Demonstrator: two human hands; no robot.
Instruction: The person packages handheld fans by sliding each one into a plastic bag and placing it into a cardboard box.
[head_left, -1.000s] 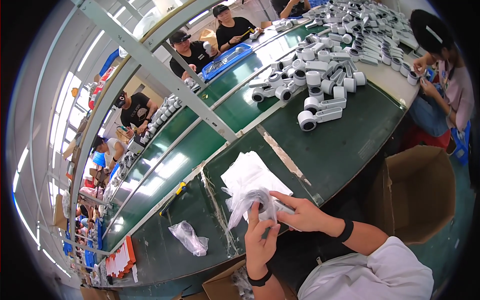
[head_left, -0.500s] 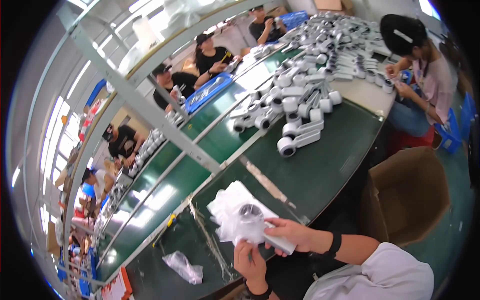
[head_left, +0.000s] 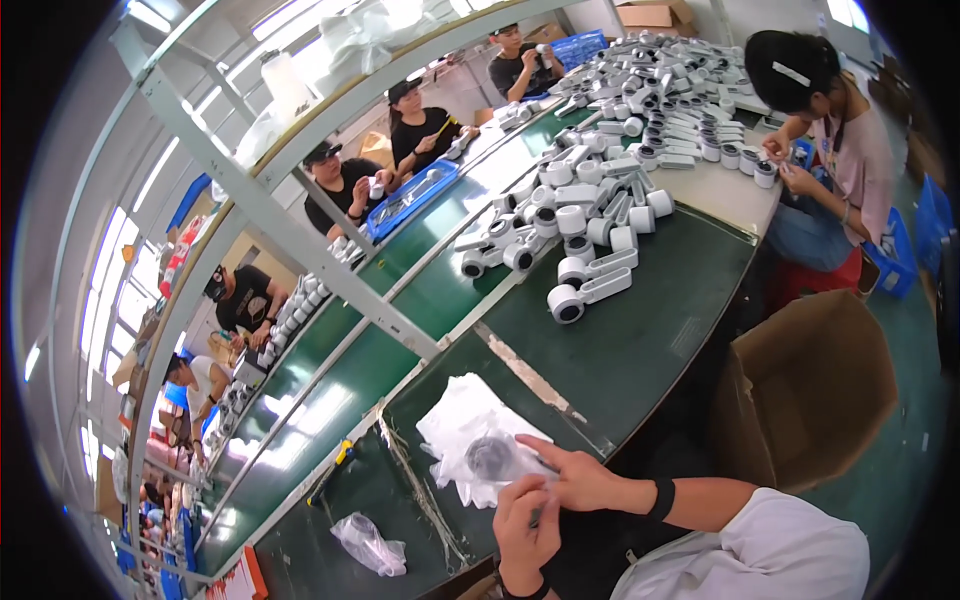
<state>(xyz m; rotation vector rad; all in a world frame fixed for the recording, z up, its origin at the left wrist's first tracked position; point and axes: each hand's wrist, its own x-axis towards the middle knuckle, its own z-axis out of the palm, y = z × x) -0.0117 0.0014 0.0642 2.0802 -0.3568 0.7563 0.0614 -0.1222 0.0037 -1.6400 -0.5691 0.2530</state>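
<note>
A grey-white part with a round ring head and a flat handle [head_left: 488, 458] lies partly inside a clear plastic bag, over a stack of white plastic bags [head_left: 462, 408] on the green table. My right hand [head_left: 595, 482] closes around its handle end, index finger stretched along the top. Next to it my left hand [head_left: 527, 530] has its fingers curled together at the handle's near end; what they pinch is hidden. Most of the handle is covered by my hands. A similar part in a clear bag [head_left: 368, 543] lies to the left.
A heap of white-grey handled parts [head_left: 590, 200] covers the far table. A yellow-handled tool [head_left: 345, 452] lies at left, near an orange-red box [head_left: 240, 578]. An open cardboard box [head_left: 810, 390] stands at right. A metal shelf post [head_left: 270, 220] crosses the view. Several co-workers sit around.
My hands have drawn together over the handle, the left one moving right and up against the right. The handle, visible before, is now mostly covered. The ring head sits slightly lower and left.
</note>
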